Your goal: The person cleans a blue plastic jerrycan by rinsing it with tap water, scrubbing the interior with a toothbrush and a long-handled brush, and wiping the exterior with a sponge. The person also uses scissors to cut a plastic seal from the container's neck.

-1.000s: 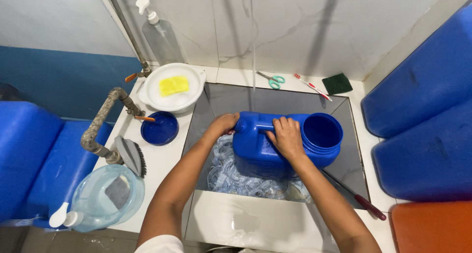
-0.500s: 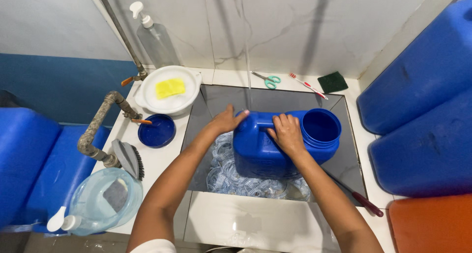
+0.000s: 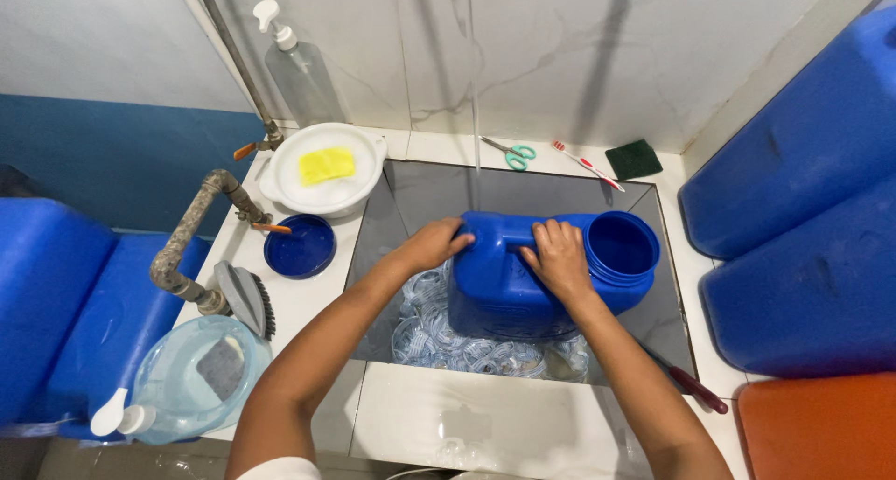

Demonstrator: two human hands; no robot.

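The blue jerrycan (image 3: 523, 279) lay on its side in the middle of the dark sink (image 3: 420, 195), its wide open mouth turned toward three o'clock, resting over a heap of clear plastic (image 3: 448, 335). A thin stream of water (image 3: 474, 116) fell from twelve o'clock onto the can's upper edge.

The left hand (image 3: 431, 245) came in from seven o'clock and its fingers were curled over the can's left end — gripping it, as far as I could see. The right hand (image 3: 560, 256) lay on top of the can just left of the mouth, fingers spread and pressed flat on the plastic, thumb at the handle; whether it was really clasping, I could not tell.

At ten o'clock from the can sat a white bowl (image 3: 322, 177) with a yellow sponge (image 3: 327, 166) in it, and below that a blue lid (image 3: 300, 247) beside a rusty tap (image 3: 201, 228). A scrubbing brush (image 3: 247, 298) lay at nine o'clock (bristles facing the sink). On the ledge at twelve to one o'clock were green-handled scissors (image 3: 511, 153), a toothbrush (image 3: 583, 165) and a dark green scouring pad (image 3: 634, 159) — all well apart from the hands. Large blue containers (image 3: 803, 209) stood stacked at three o'clock.
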